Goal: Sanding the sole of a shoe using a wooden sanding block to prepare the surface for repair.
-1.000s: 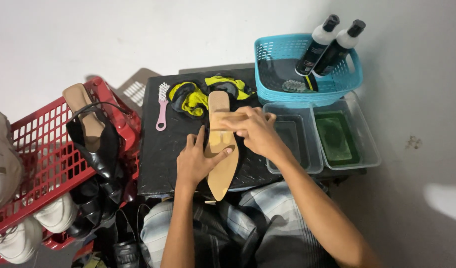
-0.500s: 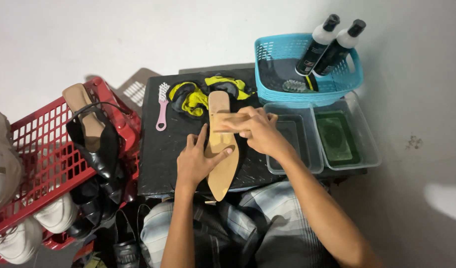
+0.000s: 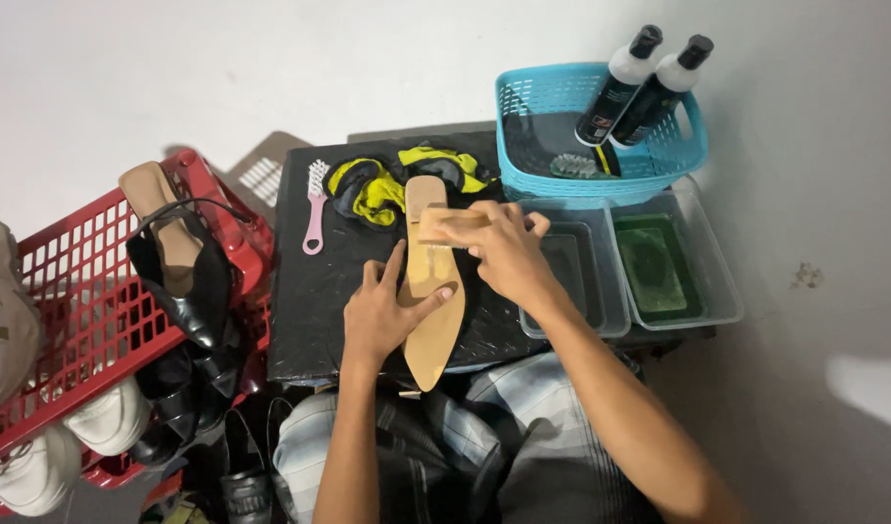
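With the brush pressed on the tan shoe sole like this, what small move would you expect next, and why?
Probably a short brush stroke down the sole toward its pointed end. The right hand presses a wooden brush across the tan sole near its far end, while the left hand pins the sole on the black table.

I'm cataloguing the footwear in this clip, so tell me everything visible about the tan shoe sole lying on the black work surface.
The tan shoe sole is flat, pointed at the near end, smooth and leather-like, lying lengthwise on the black work surface with its tip over the near edge. The left hand pins its left edge, thumb across it. The right hand presses a small wooden brush on its upper part. Its far end touches a yellow-and-black cloth.
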